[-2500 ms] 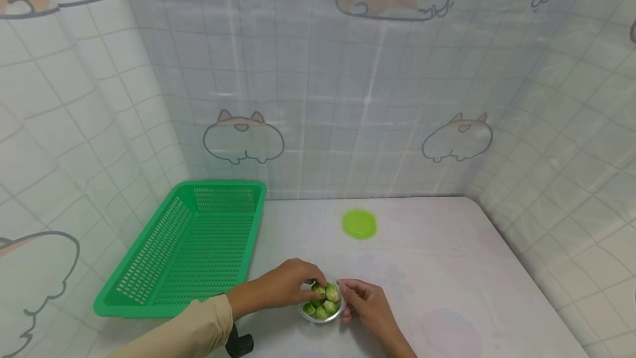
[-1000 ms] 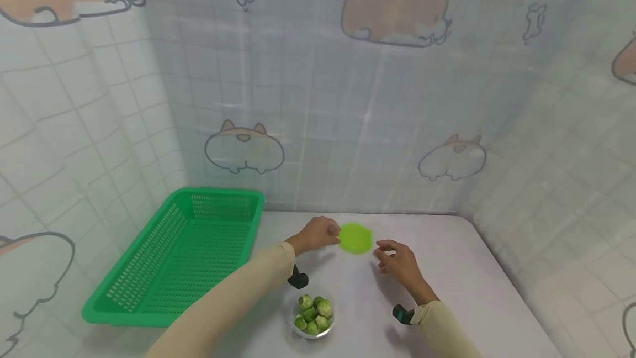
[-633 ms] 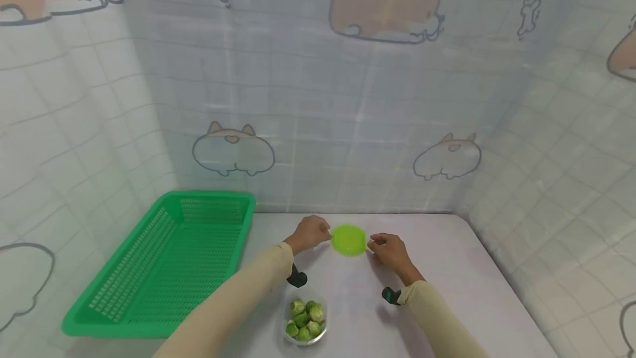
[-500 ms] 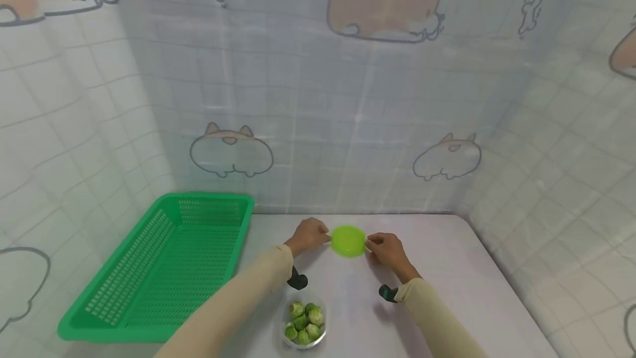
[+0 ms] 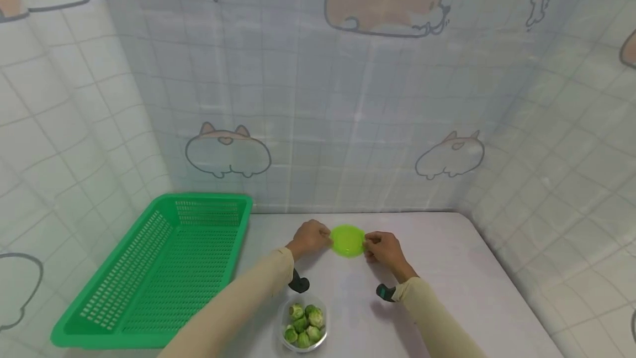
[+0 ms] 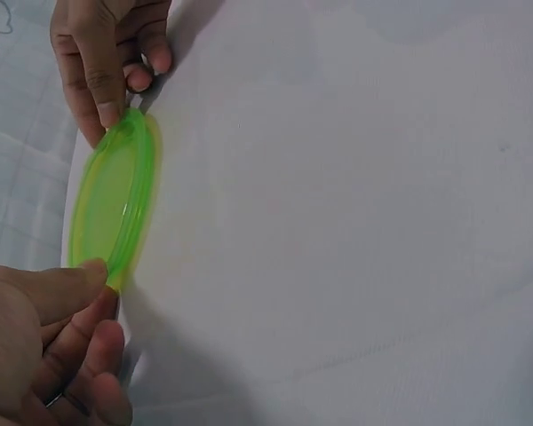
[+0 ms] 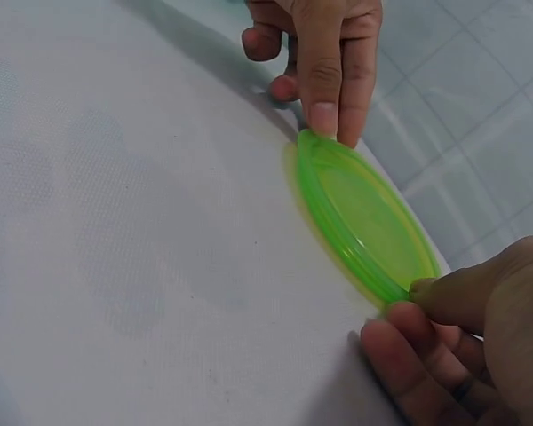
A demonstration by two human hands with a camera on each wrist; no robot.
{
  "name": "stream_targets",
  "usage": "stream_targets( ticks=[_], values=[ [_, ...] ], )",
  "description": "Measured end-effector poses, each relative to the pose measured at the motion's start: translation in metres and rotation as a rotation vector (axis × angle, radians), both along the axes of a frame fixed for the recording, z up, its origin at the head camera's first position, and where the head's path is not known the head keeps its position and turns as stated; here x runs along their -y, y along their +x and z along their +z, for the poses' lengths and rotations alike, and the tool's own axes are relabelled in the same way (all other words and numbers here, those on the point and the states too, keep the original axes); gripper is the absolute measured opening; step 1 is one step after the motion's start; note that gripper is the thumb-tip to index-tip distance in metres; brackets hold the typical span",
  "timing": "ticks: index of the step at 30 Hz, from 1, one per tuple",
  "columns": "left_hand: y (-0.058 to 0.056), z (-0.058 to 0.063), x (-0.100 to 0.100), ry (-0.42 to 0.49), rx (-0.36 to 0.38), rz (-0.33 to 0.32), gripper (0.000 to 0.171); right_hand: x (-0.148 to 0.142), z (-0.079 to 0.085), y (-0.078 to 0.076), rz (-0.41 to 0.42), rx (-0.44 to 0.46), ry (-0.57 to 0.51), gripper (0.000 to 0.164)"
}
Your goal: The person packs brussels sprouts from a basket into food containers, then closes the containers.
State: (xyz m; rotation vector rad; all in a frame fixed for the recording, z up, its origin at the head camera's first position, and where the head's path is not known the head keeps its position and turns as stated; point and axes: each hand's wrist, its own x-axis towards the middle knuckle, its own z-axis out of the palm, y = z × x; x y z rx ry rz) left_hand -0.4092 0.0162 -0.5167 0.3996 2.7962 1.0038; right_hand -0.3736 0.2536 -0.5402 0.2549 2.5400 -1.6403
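Note:
A translucent lime-green plastic lid [image 5: 348, 241] is at the back of the white table, with a hand at each side. My left hand [image 5: 310, 238] pinches its left edge between thumb and fingers, as the left wrist view shows with the lid [image 6: 113, 200] just above the fingers. On the opposite edge my right hand [image 5: 385, 248] pinches the rim; in the right wrist view the thumb lies on top of the lid [image 7: 364, 217]. Nearer to me stands a clear plastic bowl [image 5: 304, 349] holding several Brussels sprouts [image 5: 301, 324], between my forearms.
A large green perforated basket [image 5: 242, 225] stands on the left of the table [image 5: 447, 291]. Behind the table and along both sides hang tile-patterned sheets [image 5: 318, 98] with cartoon dogs. The table's back edge runs just beyond the lid.
My hands have left the bowl of sprouts and reached forward to the lid. Over the last half second the right fingers have closed in on its edge, and both hands now pinch it.

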Motion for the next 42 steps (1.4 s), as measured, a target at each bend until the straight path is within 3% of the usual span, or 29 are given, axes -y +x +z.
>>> stream_targets(
  ticks=[5,14,22,27,32,42],
  values=[
    [-0.001,-0.004,0.000,0.012,-0.010,-0.009,0.017,0.002,0.002,0.001,0.005,-0.017,-0.012,0.030],
    [-0.002,-0.008,0.003,0.033,-0.013,0.009,0.032,0.004,0.004,0.003,-0.003,-0.021,-0.005,0.030],
    [0.005,0.002,0.015,0.078,0.020,0.052,0.031,0.013,0.009,0.007,0.012,-0.024,0.043,0.032],
    [0.013,0.009,0.022,0.100,0.043,0.078,0.033,0.017,0.015,0.015,0.019,-0.039,-0.002,0.034],
    [0.033,0.018,0.036,0.123,0.012,0.063,0.032,0.025,0.022,0.032,0.040,-0.081,-0.067,0.030],
    [0.091,0.044,0.071,0.240,0.007,0.026,0.031,0.053,0.046,0.083,0.064,-0.131,-0.168,0.028]
  ],
)
